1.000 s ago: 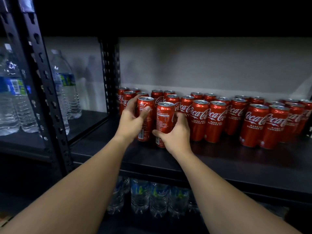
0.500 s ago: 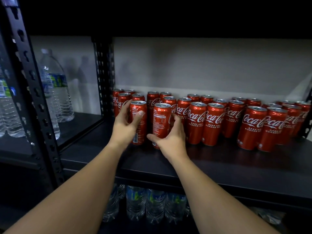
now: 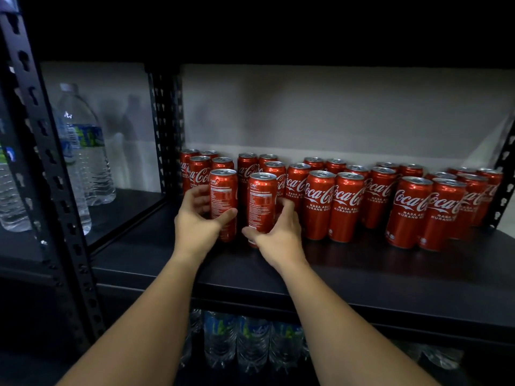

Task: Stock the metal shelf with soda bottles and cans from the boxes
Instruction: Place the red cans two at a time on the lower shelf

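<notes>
Gripping one upright Coca-Cola can each. Left hand (image 3: 198,229) curls round the left can (image 3: 223,204), thumb across its front, fingers behind at 9 o'clock. Right hand (image 3: 278,237) wraps the right can (image 3: 262,208) from 3 o'clock, thumb low at the base. Both cans stand on the metal shelf (image 3: 348,277), long axes vertical, at the front left of the stocked cans (image 3: 390,201). A narrow gap separates them. Likely next: nudge toward 12 o'clock, then let go. Water bottles (image 3: 83,160) stand well apart at 9 o'clock.
</notes>
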The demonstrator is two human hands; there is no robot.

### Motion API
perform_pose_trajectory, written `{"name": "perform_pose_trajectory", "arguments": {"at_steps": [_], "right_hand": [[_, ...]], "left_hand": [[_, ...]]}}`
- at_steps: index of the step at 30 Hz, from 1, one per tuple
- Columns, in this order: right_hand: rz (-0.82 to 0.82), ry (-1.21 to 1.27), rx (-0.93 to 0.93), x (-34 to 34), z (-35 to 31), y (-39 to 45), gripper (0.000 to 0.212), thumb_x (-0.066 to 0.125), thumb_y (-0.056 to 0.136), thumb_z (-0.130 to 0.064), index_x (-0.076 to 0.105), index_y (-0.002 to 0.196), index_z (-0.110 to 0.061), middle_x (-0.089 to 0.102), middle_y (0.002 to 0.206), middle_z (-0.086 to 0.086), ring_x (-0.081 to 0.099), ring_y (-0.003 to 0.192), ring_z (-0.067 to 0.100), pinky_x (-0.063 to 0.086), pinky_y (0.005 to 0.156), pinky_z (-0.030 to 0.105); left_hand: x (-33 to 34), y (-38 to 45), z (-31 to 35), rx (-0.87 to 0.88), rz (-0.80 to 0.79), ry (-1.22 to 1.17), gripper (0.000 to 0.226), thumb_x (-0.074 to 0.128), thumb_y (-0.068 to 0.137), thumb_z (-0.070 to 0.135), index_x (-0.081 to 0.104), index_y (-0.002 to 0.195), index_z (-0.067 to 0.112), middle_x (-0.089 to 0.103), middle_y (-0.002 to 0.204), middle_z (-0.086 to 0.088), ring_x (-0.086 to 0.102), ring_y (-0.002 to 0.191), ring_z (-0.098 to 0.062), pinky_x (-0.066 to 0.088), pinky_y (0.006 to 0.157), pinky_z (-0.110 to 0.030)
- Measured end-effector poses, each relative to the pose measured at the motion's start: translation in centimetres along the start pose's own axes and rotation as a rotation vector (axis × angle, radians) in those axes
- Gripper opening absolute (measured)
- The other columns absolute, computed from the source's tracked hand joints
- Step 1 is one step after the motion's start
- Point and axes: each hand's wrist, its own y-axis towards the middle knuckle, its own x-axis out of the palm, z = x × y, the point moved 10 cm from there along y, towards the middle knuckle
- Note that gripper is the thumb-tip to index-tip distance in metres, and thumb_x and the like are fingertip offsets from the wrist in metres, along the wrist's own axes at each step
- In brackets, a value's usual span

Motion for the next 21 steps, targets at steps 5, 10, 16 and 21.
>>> {"name": "perform_pose_trajectory", "arguments": {"at_steps": [5, 10, 16, 21], "right_hand": [[-0.044, -0.034, 0.008, 0.5, -0.2, -0.1, 0.105, 0.087, 0.075, -0.035, 0.015, 0.151, -0.034, 0.033, 0.147, -0.001, 0.035, 0.139, 0.022, 0.038, 0.111, 0.042], [-0.026, -0.080, 0.026, 0.6, -0.1, 0.0, 0.105, 0.091, 0.069, -0.037, 0.019, 0.145, -0.032, 0.033, 0.145, 0.000, 0.035, 0.139, 0.024, 0.039, 0.113, 0.048], [-0.051, -0.041, 0.016, 0.6, 0.0, 0.0, 0.097, 0.085, 0.076, -0.024, 0.019, 0.147, -0.035, 0.040, 0.146, -0.001, 0.043, 0.135, 0.022, 0.042, 0.107, 0.041], [-0.035, -0.042, -0.010, 0.6, -0.4, -0.3, 0.104, 0.089, 0.073, -0.034, 0.018, 0.149, -0.034, 0.036, 0.145, 0.000, 0.040, 0.134, 0.020, 0.037, 0.109, 0.038]], "left_hand": [[0.6, 0.1, -0.4, -0.036, -0.064, -0.060, 0.070, 0.091, 0.075, 0.023, 0.052, 0.132, 0.035, 0.063, 0.126, 0.010, 0.061, 0.116, -0.007, 0.052, 0.100, -0.037], [0.8, 0.0, -0.3, -0.018, -0.070, 0.041, 0.076, 0.096, 0.066, 0.030, 0.050, 0.127, 0.033, 0.063, 0.118, 0.008, 0.063, 0.107, -0.008, 0.053, 0.089, -0.027], [0.9, 0.1, -0.8, -0.034, -0.089, 0.025, 0.070, 0.087, 0.080, 0.016, 0.049, 0.138, 0.030, 0.064, 0.119, 0.007, 0.062, 0.110, -0.007, 0.055, 0.095, -0.035], [1.4, 0.1, -1.0, -0.038, -0.124, 0.045, 0.090, 0.094, 0.071, 0.033, 0.044, 0.146, 0.029, 0.060, 0.131, 0.008, 0.060, 0.117, -0.007, 0.052, 0.097, -0.030]]}}
